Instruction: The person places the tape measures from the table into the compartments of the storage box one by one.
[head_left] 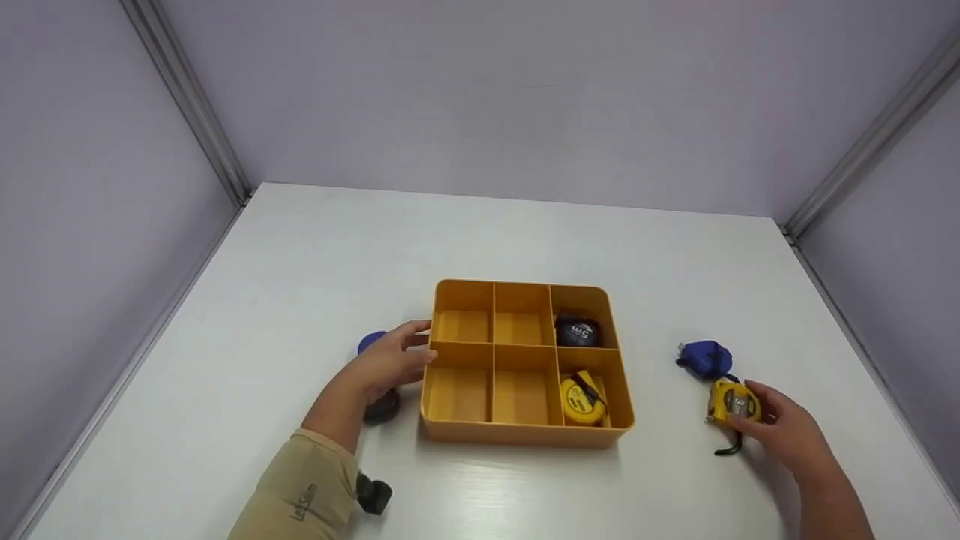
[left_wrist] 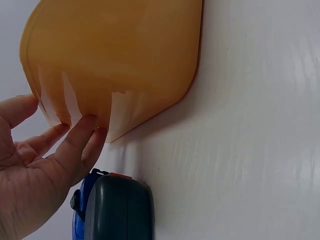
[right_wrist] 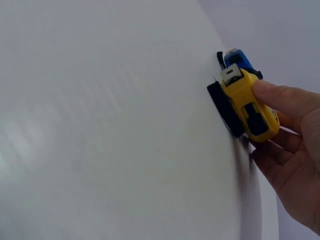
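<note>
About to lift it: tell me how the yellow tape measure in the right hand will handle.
The yellow tape measure looks rigid and blocky, so unlikely to flex. It is probably dense for its size. Its flat sides make rolling unlikely; the right hand has thumb on top.

Two bare forearms reach forward from the bottom of the view, well apart from each other. The left arm, in a tan sleeve pushed up to the forearm, angles up and to the right. The left hand (head_left: 390,361) lies palm down with its fingers (left_wrist: 82,137) straight and slightly spread, the fingertips pressing flat, the thumb held apart above them. The right arm comes in from the lower right corner, its wrist bare. The right hand (head_left: 787,427) has its fingers curled, with the thumb (right_wrist: 280,95) pinching from above.
</note>
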